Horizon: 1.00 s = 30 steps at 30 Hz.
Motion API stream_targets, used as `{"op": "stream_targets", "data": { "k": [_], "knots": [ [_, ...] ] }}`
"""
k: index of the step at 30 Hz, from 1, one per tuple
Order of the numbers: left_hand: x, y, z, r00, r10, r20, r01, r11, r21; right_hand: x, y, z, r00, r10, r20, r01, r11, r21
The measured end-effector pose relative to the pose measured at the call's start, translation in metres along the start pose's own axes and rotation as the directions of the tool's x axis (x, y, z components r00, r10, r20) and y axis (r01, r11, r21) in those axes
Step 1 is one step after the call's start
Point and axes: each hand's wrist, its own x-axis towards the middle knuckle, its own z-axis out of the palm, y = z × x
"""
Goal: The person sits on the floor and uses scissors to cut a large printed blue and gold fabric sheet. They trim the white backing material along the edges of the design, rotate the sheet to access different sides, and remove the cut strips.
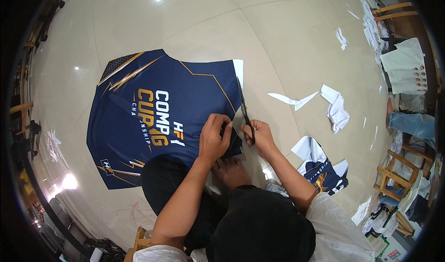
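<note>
A navy jersey panel (194, 92) with gold, white and orange printing lies flat on the floor in front of me. My right hand (260, 139) grips a pair of black-handled scissors (245, 111), whose blades point away from me along the panel's right edge. A white margin (238, 69) shows at the far end of that edge. Beside the scissors, my left hand (214, 139) pinches the panel near its lower right part, where a pale flap of cloth (238, 122) turns up between the hands. My bare foot (232, 173) rests close to the panel's near edge.
White cloth scraps (334, 109) lie to the right on the tiled floor (199, 30). Nearer stands a crumpled navy and white printed piece (320, 167). Wooden stools (397, 174) and another person's leg in jeans (412, 124) are at the far right. A lamp (69, 182) glows at left.
</note>
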Motion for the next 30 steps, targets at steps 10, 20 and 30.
{"op": "stream_targets", "data": {
  "k": [10, 20, 30],
  "knots": [
    [0.0001, -0.0021, 0.0, 0.999, 0.05, -0.02, -0.05, 0.999, 0.0, 0.0028, -0.0006, 0.0012, 0.999, 0.032, 0.007, -0.033, 0.999, 0.036],
    [0.0011, -0.0009, -0.0009, 0.996, 0.08, -0.03, -0.08, 0.997, 0.001, 0.003, -0.0041, 0.0033, 1.0, 0.011, 0.005, -0.011, 0.999, 0.031],
    [0.0013, 0.0008, -0.0024, 0.999, 0.03, -0.019, -0.03, 1.0, 0.0, -0.0011, -0.0016, 0.0011, 1.0, 0.021, 0.011, -0.021, 0.999, 0.027]
  ]
}}
